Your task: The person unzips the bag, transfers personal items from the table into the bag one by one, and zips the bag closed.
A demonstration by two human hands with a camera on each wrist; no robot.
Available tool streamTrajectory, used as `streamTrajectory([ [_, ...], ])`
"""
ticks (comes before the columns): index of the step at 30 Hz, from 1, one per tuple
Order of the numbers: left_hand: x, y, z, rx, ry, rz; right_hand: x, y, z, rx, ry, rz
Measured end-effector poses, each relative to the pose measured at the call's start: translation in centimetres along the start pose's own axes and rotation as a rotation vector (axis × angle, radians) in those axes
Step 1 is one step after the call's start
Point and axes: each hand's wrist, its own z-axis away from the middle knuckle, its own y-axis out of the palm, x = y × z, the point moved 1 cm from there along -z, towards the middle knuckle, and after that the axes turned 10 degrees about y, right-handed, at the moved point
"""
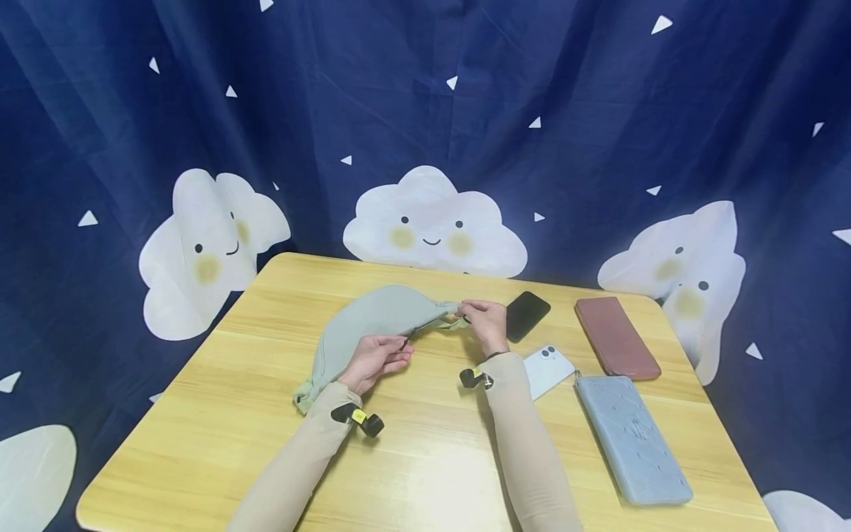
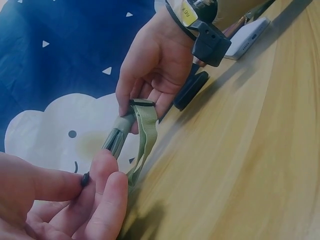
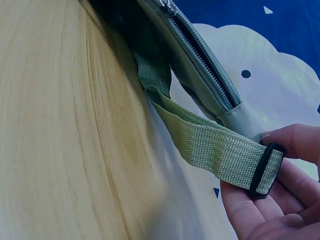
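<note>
A pale green crescent-shaped waist bag [image 1: 372, 314] lies on the wooden table, its zipper running along the edge that faces me. My left hand [image 1: 375, 360] pinches the small dark zipper pull [image 2: 85, 179] between thumb and forefinger. At the bag's right end, my right hand [image 1: 485, 324] holds the tip of the bag between thumb and fingers, next to a black strap buckle [image 3: 267, 170]. The green webbing strap [image 3: 210, 150] loops down from this buckle. Close to that end, the zipper teeth [image 3: 210, 70] stand slightly parted. What the bag contains is hidden.
Right of the bag lie a black phone [image 1: 528, 316] and a white phone [image 1: 548, 369]. Farther right are a reddish-brown wallet [image 1: 617, 338] and a light blue quilted wallet [image 1: 631, 440]. A dark blue cloud-print curtain [image 1: 425, 96] hangs behind the table [image 1: 213, 428].
</note>
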Motion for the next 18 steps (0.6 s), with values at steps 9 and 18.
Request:
streamTrajectory([
  [9,-0.12,-0.19,0.26,0.005,-0.002,-0.006,0.17,-0.05,0.02,0.006,0.023,-0.002],
  [18,-0.18,-0.43,0.5,0.016,0.009,-0.024,0.5,-0.26,0.3,0.011,0.048,0.01],
])
